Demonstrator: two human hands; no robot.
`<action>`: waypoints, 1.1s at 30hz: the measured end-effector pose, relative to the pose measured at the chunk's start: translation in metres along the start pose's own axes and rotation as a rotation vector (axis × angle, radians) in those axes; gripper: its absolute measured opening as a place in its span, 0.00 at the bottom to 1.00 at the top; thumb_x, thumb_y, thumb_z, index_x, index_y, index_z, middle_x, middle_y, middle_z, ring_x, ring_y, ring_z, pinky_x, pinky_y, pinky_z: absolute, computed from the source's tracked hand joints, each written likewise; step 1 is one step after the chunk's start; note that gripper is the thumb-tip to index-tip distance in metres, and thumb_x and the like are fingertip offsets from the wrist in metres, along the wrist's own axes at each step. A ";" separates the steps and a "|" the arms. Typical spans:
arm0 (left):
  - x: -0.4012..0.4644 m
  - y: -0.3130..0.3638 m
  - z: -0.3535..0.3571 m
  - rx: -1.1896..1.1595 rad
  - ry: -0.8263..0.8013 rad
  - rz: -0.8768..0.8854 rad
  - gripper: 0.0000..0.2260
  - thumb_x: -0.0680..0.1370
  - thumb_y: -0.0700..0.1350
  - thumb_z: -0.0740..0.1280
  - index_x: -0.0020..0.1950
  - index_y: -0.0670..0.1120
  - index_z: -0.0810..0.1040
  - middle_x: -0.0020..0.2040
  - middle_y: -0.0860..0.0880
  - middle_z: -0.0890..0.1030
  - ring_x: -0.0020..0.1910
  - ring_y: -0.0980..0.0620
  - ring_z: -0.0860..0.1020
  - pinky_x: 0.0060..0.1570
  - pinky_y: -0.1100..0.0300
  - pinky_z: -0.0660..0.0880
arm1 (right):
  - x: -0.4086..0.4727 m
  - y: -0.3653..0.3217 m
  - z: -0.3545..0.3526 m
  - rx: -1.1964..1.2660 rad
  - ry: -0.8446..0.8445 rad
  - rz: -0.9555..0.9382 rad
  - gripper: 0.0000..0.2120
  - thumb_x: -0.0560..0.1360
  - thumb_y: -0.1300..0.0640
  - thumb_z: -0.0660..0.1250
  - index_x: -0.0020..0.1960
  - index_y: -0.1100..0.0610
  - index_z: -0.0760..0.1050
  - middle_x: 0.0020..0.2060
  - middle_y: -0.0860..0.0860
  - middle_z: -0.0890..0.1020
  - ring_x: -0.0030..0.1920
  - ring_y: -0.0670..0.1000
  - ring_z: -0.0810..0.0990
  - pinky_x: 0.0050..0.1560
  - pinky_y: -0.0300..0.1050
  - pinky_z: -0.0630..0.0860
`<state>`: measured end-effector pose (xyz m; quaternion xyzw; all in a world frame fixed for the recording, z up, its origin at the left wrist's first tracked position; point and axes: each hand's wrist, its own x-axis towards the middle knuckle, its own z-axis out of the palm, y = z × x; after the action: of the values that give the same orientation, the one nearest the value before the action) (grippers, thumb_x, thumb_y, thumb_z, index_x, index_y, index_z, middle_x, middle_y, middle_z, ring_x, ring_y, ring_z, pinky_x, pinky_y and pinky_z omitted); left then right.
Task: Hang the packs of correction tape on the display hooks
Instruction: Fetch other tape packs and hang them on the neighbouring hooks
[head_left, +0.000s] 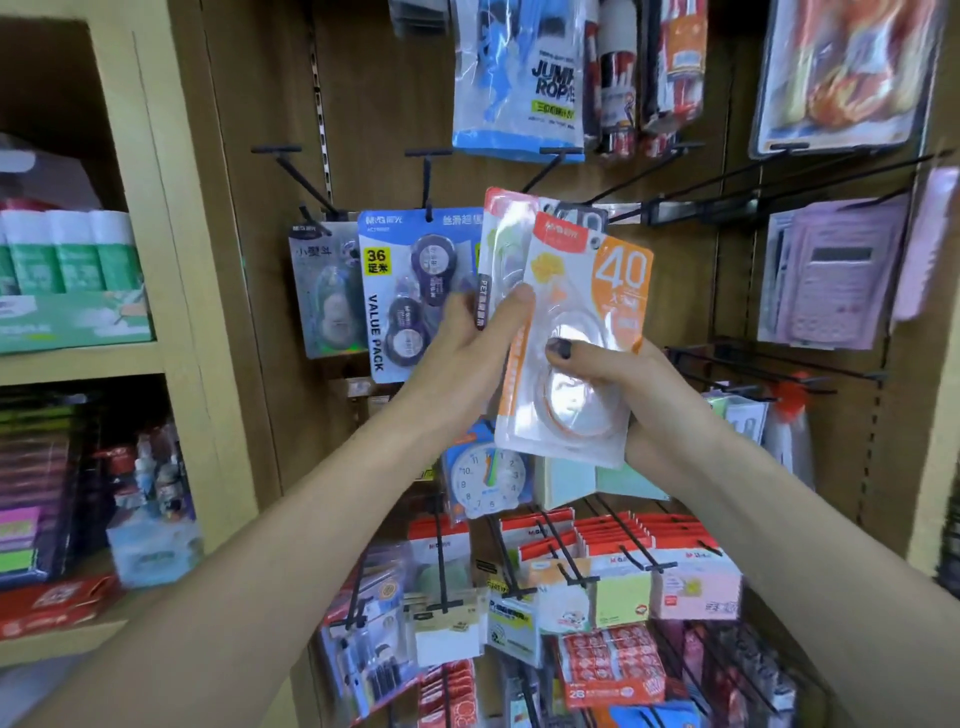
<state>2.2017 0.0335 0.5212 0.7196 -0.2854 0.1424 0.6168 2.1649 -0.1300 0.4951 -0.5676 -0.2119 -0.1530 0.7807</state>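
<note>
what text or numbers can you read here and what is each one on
"40": orange pack held in both hands, the left hand and the right hand
"PET": dark strip on the green pack behind it
"36" and "VALUE PACK": blue pack hanging on a hook
"JUMP ROPE", partly cut off: blue bag above
Clock numerals: toy clock below
The Chinese print, brand logos and lower red packs are too blurred to read.

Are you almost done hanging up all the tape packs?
Partly. Done: a blue value pack and a grey pack already hang on hooks. In hand: the left hand and right hand hold a few packs together, the orange pack in front, none on a hook yet. Left: those packs must go up; an empty hook shows just above them.
</note>
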 end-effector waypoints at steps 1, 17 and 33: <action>0.001 -0.001 0.005 -0.011 -0.021 -0.005 0.11 0.83 0.59 0.65 0.63 0.58 0.74 0.60 0.58 0.83 0.60 0.58 0.82 0.64 0.53 0.77 | -0.001 -0.002 -0.003 0.020 -0.013 0.000 0.12 0.73 0.66 0.72 0.54 0.56 0.86 0.53 0.54 0.89 0.54 0.53 0.89 0.58 0.48 0.84; 0.027 -0.009 0.088 0.002 0.085 0.022 0.22 0.79 0.63 0.68 0.65 0.50 0.75 0.59 0.52 0.83 0.60 0.50 0.82 0.64 0.46 0.78 | -0.003 -0.033 -0.090 -0.252 0.206 -0.039 0.20 0.78 0.58 0.75 0.68 0.62 0.77 0.59 0.56 0.87 0.60 0.57 0.87 0.67 0.57 0.80; 0.033 -0.007 0.092 0.078 -0.089 0.112 0.09 0.81 0.49 0.71 0.58 0.56 0.75 0.52 0.58 0.85 0.51 0.59 0.85 0.55 0.58 0.80 | 0.035 -0.061 -0.136 -0.383 0.525 -0.125 0.12 0.84 0.59 0.62 0.65 0.50 0.76 0.60 0.50 0.85 0.60 0.52 0.83 0.61 0.54 0.79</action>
<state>2.2182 -0.0625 0.5160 0.7315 -0.3465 0.1557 0.5661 2.1871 -0.2778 0.5268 -0.6311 -0.0051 -0.3790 0.6768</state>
